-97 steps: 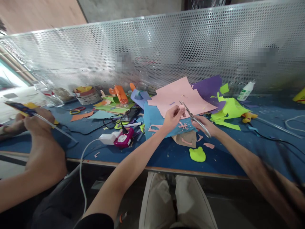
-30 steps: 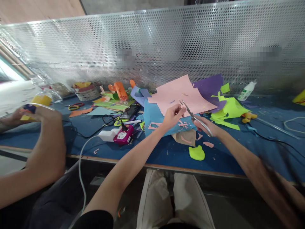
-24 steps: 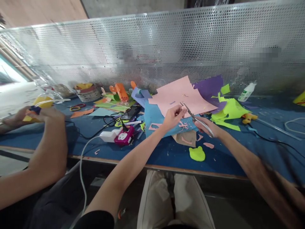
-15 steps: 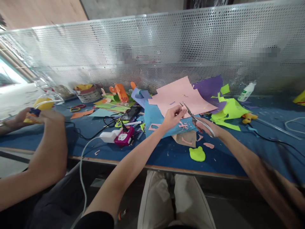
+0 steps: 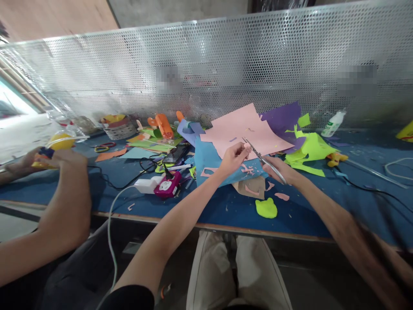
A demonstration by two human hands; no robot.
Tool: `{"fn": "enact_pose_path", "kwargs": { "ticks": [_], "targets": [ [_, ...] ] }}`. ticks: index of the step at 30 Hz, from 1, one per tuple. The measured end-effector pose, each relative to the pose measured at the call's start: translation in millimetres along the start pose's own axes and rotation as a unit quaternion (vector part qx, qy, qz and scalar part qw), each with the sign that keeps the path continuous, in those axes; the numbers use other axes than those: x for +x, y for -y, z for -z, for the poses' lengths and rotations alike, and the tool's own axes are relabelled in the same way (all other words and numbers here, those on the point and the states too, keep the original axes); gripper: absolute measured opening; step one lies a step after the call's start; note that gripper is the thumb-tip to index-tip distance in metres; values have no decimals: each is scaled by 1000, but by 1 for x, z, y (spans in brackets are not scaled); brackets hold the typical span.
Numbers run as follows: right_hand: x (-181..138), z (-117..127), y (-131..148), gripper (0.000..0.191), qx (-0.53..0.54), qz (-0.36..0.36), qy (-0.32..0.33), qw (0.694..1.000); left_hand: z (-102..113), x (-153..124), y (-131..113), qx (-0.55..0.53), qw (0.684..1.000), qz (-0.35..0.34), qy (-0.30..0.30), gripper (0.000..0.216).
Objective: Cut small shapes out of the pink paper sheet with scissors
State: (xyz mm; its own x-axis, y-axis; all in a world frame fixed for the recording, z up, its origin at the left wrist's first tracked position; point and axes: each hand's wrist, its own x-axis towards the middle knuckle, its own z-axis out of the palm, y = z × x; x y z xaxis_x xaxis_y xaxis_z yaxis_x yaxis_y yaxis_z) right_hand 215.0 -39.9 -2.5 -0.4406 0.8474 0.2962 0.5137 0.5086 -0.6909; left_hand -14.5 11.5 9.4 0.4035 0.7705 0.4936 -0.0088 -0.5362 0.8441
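A: Whereabouts of the scrap?

B: Pinched between thumb and fingertips of the left hand (image 5: pixel 235 157), closed tight on it. Tiny pink scrap (image 5: pixel 247 145), held up over the blue sheet (image 5: pixel 208 161) and the pink sheet (image 5: pixel 240 127), clear of the table (image 5: pixel 322 215).

A: And the right hand?

B: Right hand (image 5: pixel 280 170) curled shut round the handles of the scissors (image 5: pixel 262 158). Tips pointing up and left, touching the scrap or just beside it. Blades apparently close together, though the gap too fine to tell for sure.

A: Best way to cut something that small?

B: Probably short snips made deep in the blades, not at the tips. Better to turn the scrap with the left hand than to swing the scissors. Pinch well back from the cut line, fingertips out of the blades' path.

A: Anything to mind nearby?

B: Green cut-out (image 5: pixel 267 208) near the table edge, well apart. Co-worker's hand (image 5: pixel 63 157) far off to the left, busy with something yellow. No crowding from there.
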Motion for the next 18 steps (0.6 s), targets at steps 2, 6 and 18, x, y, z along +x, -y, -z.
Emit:
{"fn": "enact_pose_path", "kwargs": {
  "ticks": [2, 6, 18],
  "targets": [
    [1, -1, -2, 49, 7, 5, -9, 1000, -1, 1, 1, -11, 1000, 0, -1, 52],
    [3, -7, -10, 48, 58, 2, -91, 994, 0, 1, 1, -14, 1000, 1, 18, 51],
    [15, -14, 10, 37, 205, -47, -290, 934, -4, -5, -3, 119, 987, 15, 109, 39]
  ]
}}
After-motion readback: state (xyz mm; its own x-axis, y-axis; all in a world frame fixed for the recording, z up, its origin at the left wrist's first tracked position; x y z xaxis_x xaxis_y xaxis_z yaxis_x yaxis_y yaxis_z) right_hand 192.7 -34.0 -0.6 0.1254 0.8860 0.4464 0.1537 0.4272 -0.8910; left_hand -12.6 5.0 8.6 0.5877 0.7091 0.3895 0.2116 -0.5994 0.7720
